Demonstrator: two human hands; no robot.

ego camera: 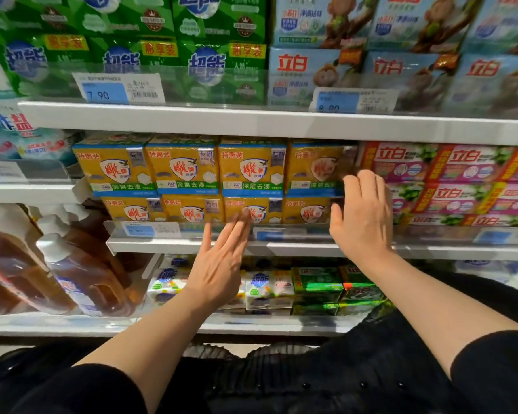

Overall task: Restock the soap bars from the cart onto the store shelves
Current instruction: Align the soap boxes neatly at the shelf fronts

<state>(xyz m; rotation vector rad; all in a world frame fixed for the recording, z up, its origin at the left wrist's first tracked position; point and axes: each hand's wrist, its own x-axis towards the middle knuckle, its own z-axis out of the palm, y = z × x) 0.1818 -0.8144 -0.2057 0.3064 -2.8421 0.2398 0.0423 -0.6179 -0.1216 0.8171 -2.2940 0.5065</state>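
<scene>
Yellow soap bar packs (183, 170) stand two rows high on the middle shelf (281, 248). My left hand (219, 261) is held out with straight fingers, its fingertips at the front of a lower-row yellow pack (253, 210). My right hand (362, 216) is spread open against the rightmost yellow packs (317, 171), covering their right edge. Neither hand holds anything. The cart is out of view.
Pink soap packs (449, 180) fill the shelf to the right. Green packs (132, 46) and light blue packs (371, 64) sit on the upper shelf. Brown liquid bottles (72, 270) stand at the left. White and green soap packs (317, 288) lie on the lower shelf.
</scene>
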